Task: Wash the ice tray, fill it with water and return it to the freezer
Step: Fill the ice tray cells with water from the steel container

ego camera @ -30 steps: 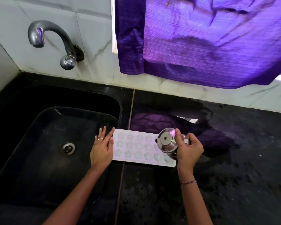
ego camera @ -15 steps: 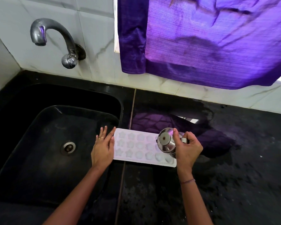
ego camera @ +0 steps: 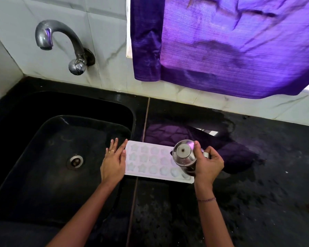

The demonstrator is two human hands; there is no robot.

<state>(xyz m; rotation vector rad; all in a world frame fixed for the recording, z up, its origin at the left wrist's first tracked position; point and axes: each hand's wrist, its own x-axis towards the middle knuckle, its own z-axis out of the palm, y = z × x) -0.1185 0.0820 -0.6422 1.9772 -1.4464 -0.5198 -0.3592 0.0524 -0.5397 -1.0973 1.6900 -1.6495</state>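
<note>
The right hand [ego camera: 208, 162] is gripping a tilted steel jug [ego camera: 184, 155] over the ice tray [ego camera: 150, 160], which is lying on the counter [ego camera: 257, 193] beside the sink's [ego camera: 61, 157] right edge. The left hand [ego camera: 113, 163], fingers spread flat, is steadying its end. Filled, this light, likely bendy tray will probably spill easily; holding both short ends seems best. Little is differing from earlier.

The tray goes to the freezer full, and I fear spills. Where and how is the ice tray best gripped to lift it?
Probably by its two short ends, one hand from each side, lifted level. The ice tray is long, flat and shallow, lying on the counter. The left hand already rests at its left end; the right hand must first put down the steel jug.
</note>
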